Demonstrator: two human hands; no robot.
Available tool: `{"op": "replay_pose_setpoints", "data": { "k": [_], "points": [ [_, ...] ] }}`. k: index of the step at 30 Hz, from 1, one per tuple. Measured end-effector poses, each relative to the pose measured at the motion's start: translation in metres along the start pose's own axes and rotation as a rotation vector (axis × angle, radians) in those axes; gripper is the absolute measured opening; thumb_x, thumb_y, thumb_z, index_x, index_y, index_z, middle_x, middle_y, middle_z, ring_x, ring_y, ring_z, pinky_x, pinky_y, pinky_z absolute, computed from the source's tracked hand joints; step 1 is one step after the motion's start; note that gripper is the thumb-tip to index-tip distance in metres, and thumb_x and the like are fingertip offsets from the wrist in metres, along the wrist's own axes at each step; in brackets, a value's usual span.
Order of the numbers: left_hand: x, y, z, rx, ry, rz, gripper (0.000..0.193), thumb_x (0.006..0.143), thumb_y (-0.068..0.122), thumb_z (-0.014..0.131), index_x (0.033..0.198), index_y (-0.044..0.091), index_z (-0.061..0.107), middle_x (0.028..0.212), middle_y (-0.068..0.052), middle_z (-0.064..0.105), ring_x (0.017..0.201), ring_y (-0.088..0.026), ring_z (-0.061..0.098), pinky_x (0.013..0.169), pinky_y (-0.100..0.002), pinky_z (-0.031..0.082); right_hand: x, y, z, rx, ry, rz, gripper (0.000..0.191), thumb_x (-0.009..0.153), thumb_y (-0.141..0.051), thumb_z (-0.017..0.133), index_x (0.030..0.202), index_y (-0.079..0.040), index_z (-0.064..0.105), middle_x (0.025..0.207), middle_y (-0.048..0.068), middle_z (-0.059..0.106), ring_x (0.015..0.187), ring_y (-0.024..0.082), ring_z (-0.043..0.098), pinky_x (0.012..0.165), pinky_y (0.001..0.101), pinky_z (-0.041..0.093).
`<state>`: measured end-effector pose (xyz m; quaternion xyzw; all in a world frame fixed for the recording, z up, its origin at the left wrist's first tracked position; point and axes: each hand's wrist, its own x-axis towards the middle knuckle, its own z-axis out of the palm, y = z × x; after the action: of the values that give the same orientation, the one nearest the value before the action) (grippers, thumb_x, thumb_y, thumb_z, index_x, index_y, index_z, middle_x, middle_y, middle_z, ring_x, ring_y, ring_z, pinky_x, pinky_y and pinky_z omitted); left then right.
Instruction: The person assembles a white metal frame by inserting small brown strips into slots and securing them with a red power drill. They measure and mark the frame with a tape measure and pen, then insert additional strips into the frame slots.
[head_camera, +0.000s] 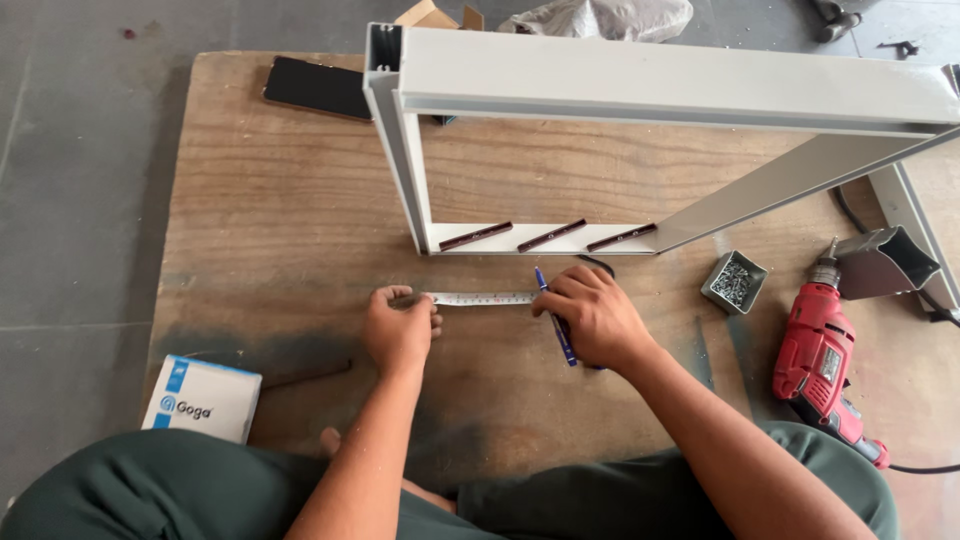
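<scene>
Tape measure (480, 298) on board (270, 200) before frame (640, 90); drill (822, 360) right.

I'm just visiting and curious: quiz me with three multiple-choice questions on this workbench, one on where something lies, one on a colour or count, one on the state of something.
1. Where does the power drill lie?
A. right of the right hand
B. beside the small white box
C. inside the frame

2. How many dark strips lie on the aluminium frame's lower bar?
A. one
B. three
C. five

3. How is the tape measure?
A. rolled shut
B. hanging off the board
C. stretched flat between both hands

Answers: 1 A, the red drill lies near the board's right edge. 2 B, three slanted strips show. 3 C, the left hand pins one end while the right, holding a blue pen, meets the other.
</scene>
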<state>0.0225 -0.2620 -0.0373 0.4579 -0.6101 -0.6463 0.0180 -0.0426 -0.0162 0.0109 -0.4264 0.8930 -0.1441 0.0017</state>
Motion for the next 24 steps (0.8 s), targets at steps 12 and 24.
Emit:
{"op": "replay_pose_setpoints", "data": {
  "k": [12, 24],
  "points": [
    [-0.017, -0.013, 0.017, 0.899, 0.047, 1.095, 0.020, 0.084, 0.003, 0.063, 0.093, 0.019, 0.073, 0.096, -0.002, 0.068, 0.102, -0.027, 0.060, 0.093, -0.043, 0.047, 0.008, -0.007, -0.004, 0.091, 0.151, 0.027, 0.022, 0.091, -0.020, 0.068, 0.112, -0.017, 0.076, 0.094, 0.005, 0.069, 0.092, 0.025, 0.063, 0.085, 0.0430, 0.048],
    [-0.017, -0.017, 0.027, 0.845, 0.028, 0.946, 0.016, 0.082, 0.010, 0.067, 0.092, 0.021, 0.073, 0.097, 0.001, 0.070, 0.106, -0.027, 0.059, 0.094, -0.045, 0.041, 0.008, 0.002, 0.008, 0.152, 0.235, 0.082, 0.020, 0.078, -0.019, 0.075, 0.091, -0.011, 0.061, 0.083, 0.005, 0.068, 0.084, 0.028, 0.065, 0.082, 0.0422, 0.048]
  ]
}}
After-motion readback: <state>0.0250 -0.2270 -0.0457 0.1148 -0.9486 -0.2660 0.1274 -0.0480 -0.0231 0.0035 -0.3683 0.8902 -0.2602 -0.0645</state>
